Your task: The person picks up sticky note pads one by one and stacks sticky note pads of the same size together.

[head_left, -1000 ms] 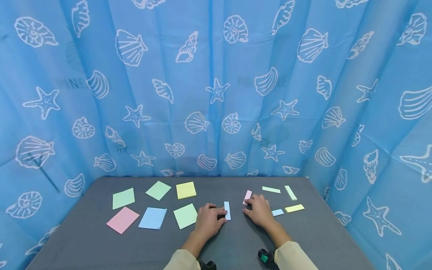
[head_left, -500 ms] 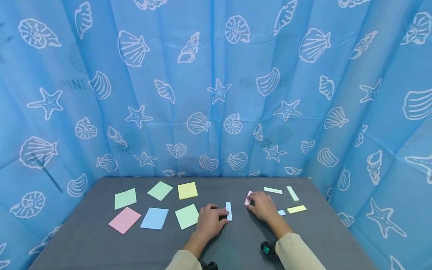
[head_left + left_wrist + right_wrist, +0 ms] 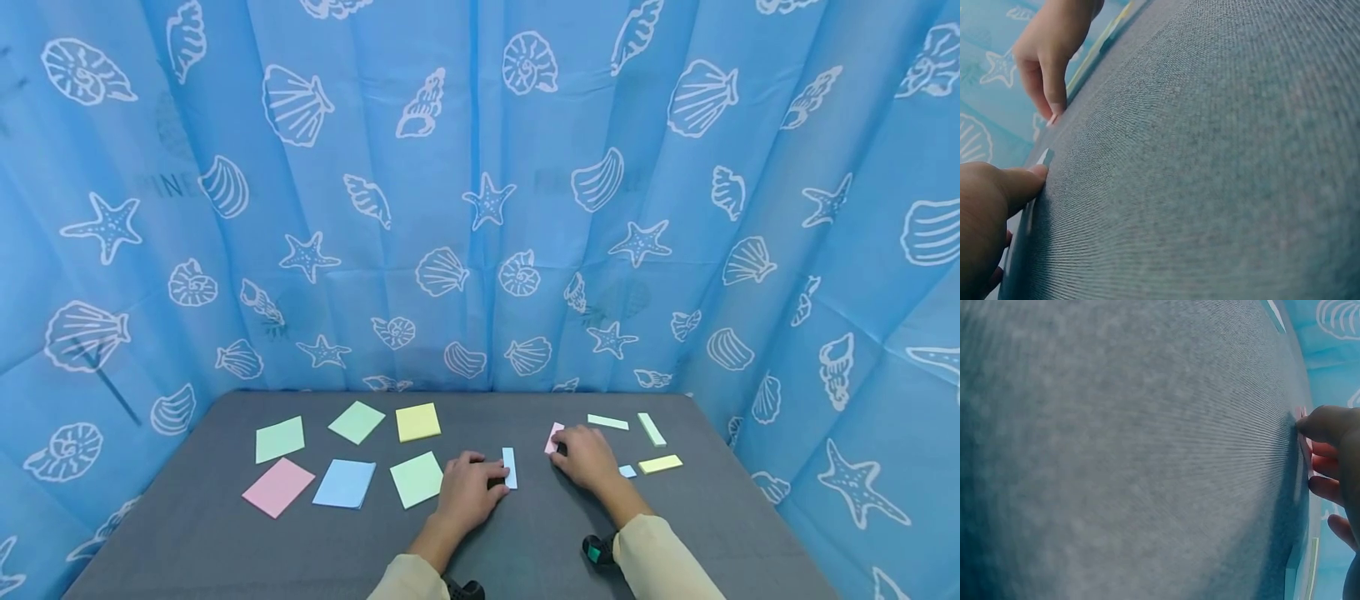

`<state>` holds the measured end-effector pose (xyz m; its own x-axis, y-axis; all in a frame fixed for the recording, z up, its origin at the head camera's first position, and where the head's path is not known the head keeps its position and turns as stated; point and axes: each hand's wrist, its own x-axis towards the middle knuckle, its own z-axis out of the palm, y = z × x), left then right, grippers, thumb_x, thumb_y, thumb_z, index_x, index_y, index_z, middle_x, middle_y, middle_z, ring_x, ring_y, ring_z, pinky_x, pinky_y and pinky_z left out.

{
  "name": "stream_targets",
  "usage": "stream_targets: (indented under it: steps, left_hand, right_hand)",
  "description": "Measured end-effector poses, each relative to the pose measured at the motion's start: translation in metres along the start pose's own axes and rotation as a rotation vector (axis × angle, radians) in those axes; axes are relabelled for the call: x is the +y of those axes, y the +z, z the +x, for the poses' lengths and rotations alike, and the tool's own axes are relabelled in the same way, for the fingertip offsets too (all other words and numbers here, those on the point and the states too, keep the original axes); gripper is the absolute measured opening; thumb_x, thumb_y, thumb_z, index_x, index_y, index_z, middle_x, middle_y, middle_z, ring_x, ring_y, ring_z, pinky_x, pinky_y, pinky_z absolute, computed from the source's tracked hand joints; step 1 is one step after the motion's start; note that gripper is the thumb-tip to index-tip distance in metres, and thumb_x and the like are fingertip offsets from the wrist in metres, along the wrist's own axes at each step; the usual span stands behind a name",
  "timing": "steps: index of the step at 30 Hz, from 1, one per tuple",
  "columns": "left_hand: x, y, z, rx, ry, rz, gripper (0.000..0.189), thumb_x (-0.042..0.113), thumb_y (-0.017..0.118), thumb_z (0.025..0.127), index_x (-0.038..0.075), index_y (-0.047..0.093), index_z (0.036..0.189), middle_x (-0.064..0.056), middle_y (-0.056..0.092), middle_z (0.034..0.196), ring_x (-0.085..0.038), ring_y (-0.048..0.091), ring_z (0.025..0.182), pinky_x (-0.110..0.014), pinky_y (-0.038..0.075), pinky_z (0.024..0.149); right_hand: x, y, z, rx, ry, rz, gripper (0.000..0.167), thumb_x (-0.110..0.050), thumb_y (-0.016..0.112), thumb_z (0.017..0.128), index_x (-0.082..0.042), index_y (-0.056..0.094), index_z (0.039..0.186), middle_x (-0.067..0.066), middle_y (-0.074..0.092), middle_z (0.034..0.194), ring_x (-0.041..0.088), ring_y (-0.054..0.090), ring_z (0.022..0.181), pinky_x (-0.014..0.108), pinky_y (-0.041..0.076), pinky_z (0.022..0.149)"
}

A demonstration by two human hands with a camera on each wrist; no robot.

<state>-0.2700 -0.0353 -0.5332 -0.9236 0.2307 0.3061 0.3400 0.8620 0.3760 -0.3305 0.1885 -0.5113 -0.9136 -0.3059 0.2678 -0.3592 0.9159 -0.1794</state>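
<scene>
My left hand (image 3: 467, 492) holds a narrow light blue sticky-note strip (image 3: 511, 468), its fingertips at the strip's left edge. In the left wrist view the thumb (image 3: 1029, 181) presses against the end of that strip (image 3: 1045, 156). To the right, my right hand (image 3: 588, 460) grips a pink sticky-note strip (image 3: 552, 435) between thumb and fingers. The right wrist view has the pink strip (image 3: 1303, 447) with the thumb on one side and fingertips behind it. Part of the pink strip is covered by the fingers.
On the grey table (image 3: 525, 558), square sticky notes lie at left: pink (image 3: 278, 488), blue (image 3: 344, 484), yellow (image 3: 417, 422) and several green ones (image 3: 357, 422). At right are narrow strips: yellow (image 3: 660, 464), blue (image 3: 627, 472) and pale green (image 3: 651, 429). A blue shell-patterned curtain (image 3: 480, 333) hangs behind.
My right hand has shifted slightly forward and right over the pink strip, covering more of the blue strip beside it. The left hand stays at its strip. The head view has shifted a little.
</scene>
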Motion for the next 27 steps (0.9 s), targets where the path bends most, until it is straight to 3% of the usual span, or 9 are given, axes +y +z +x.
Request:
stream_targets:
  steps: [19,27]
  left_hand:
    - [0.0006,0.0005,-0.0005,-0.023,-0.042,-0.007,0.032,0.035,0.075,0.086,0.029,0.073,0.117,0.013,0.067,0.119,-0.021,0.053,0.119,-0.047,0.04,0.098]
    - [-0.0024,0.003,0.0002,-0.001,-0.01,0.007,0.031,0.035,0.074,0.086,0.029,0.073,0.116,0.013,0.067,0.119,-0.021,0.054,0.118,-0.047,0.041,0.097]
  right_hand:
    - [0.0072,-0.0006,-0.001,-0.001,0.003,0.058,0.02,-0.025,0.075,0.085,-0.013,0.075,0.101,0.001,0.069,0.091,0.023,0.059,0.087,0.048,0.044,0.083]
    - [0.0077,-0.0008,-0.0009,0.009,-0.004,0.068,0.02,-0.024,0.075,0.085,-0.014,0.075,0.102,0.001,0.07,0.092,0.023,0.058,0.087,0.048,0.044,0.083]
